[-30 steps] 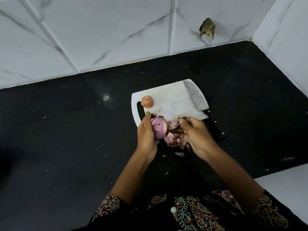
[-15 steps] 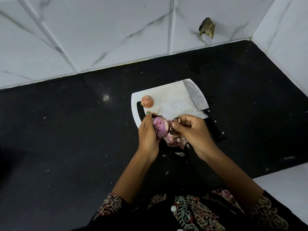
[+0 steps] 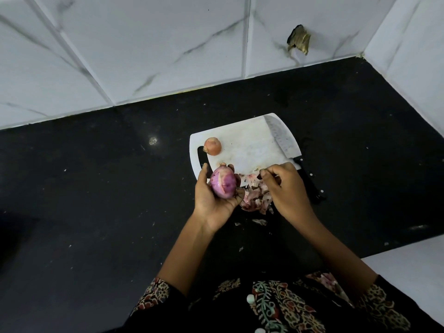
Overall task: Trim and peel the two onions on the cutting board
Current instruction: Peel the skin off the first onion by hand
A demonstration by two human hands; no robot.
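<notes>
**Peeled onion cupped in left hand, second onion unpeeled on board**

Black stone countertop (image 3: 96,212) across the whole scene, backed by white marble-look wall tiles (image 3: 144,44) at the far side, one tile chipped open at far right. White plastic cutting board (image 3: 249,145) lying flat at centre, handle slot on its left edge. Cleaver (image 3: 283,140) resting along the board's right edge, blade on the board, dark handle running off toward the near right onto the counter. Left hand (image 3: 213,198) at the board's near left corner, palm up, fingers and thumb curled round the purple onion (image 3: 223,182), its outer skin already off. Right hand (image 3: 286,188) just right of it, above the board's near edge, fingers bent with tips drawn together; whether a scrap of skin sits between them, cannot tell. Heap of pinkish onion peels (image 3: 255,199) between and under the two hands, a few flakes scattered nearer on the counter. Small brown-skinned onion (image 3: 212,146) lying on the board's far left part, beside the handle slot, untouched and well apart from both hands.
</notes>
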